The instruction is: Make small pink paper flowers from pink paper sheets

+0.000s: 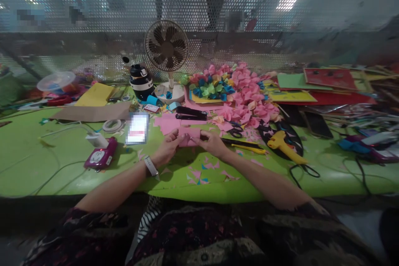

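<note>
A small pink piece of paper is held up between my two hands, low over the green table. My left hand grips its left side, fingers closed on it. On the opposite edge, my right hand pinches the same paper. Just beyond lie a black stapler and pink paper sheets. Black scissors rest to the right of my right hand, near a yellow cutter knife. Paper scraps are scattered below my hands.
Pink paper flowers heap up behind, beside a fan and a black bottle. A lit phone and a purple power adapter lie left. A yellow glue gun, its cord trailing, and a dark phone lie right.
</note>
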Action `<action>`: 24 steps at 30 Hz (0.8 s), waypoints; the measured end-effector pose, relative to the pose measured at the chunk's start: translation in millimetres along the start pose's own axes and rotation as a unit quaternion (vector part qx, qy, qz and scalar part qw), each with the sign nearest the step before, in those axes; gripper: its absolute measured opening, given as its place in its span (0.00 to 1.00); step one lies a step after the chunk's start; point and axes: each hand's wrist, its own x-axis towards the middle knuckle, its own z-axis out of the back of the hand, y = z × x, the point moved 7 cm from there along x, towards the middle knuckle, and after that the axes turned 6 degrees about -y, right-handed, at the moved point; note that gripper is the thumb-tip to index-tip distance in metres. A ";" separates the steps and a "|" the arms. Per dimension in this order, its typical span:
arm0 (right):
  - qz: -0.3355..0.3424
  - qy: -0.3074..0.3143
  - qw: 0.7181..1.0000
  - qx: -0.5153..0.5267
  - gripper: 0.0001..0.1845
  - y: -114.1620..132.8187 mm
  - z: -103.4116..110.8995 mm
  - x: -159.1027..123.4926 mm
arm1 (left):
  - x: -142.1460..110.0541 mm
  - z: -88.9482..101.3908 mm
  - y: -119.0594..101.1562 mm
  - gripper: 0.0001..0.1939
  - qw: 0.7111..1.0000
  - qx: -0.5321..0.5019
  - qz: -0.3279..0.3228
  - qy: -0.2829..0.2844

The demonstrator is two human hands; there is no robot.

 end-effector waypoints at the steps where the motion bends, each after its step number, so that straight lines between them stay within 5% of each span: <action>1: -0.002 0.002 1.000 0.003 0.23 -0.4 0.0 -0.1 | -0.4 0.7 -0.3 0.20 1.000 0.000 0.000 -0.005; 24: -0.021 0.023 0.999 -0.009 0.23 -4.1 -3.3 -0.9 | -2.3 1.0 -2.1 0.23 0.999 0.030 0.016 -0.005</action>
